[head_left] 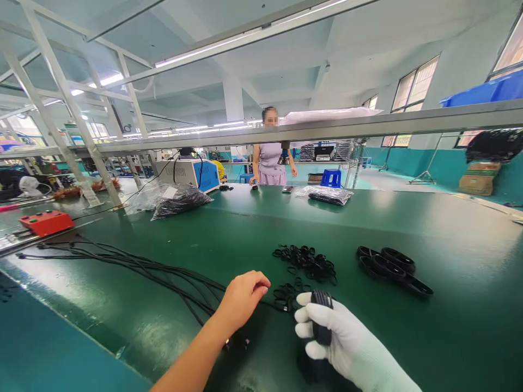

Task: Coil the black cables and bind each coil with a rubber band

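Note:
My bare left hand [244, 296] is above the green table, palm down with the fingers loosely curled. A gap shows between thumb and forefinger, and I see nothing in it. Below it runs a bundle of long black cables [151, 265], plug ends to the left; one connector end lies just right of the hand. My right hand [333, 326], in a white glove, is closed round a coiled black cable [322, 324]. Beyond the hands lies a pile of small black loops [306, 261], with a smaller cluster [286, 294] nearer. Several coiled black cables [390, 269] lie to the right.
A red box with buttons [47, 222] sits at the left edge. Farther back are a bagged black bundle [180, 201], a blue-and-white machine [190, 173] and a clear bag [329, 195]. A person [272, 155] stands across the table [449, 239]. A metal shelf rail [368, 126] spans above.

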`<action>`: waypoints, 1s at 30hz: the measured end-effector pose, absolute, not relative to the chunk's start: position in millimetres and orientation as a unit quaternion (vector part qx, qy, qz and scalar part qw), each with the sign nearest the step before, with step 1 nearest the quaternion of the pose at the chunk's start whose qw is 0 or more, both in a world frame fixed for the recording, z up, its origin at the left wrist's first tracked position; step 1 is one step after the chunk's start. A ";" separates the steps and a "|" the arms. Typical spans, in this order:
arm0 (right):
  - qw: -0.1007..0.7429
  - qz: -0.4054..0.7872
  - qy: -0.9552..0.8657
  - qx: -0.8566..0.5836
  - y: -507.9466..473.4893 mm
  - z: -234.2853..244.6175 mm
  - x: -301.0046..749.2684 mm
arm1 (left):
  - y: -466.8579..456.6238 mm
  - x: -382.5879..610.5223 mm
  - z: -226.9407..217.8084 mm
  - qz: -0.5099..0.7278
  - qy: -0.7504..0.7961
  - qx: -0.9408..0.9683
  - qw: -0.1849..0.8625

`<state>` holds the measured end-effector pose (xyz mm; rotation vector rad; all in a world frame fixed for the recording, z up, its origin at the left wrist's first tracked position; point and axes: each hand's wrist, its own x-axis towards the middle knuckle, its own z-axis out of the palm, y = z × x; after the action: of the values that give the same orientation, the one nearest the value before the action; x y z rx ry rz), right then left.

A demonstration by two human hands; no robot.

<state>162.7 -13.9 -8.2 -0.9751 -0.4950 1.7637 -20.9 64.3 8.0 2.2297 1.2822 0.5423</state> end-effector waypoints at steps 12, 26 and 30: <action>0.548 0.652 -0.249 -0.462 -12.6 -5.5 161.8 | 97.8 -5.9 2.1 0.157 0.446 0.772 0.426; 0.568 0.635 -0.290 -0.437 -9.9 -26.7 138.0 | 22.9 7.1 -18.8 0.262 0.418 0.619 0.610; 0.518 0.717 -0.353 -0.305 -17.1 -28.9 154.2 | 13.4 -9.0 -12.6 0.349 0.305 0.483 0.743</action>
<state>154.2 -17.1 -28.9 -0.7311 -0.8467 1.7202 -9.0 13.4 -12.6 1.0595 0.6676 0.7651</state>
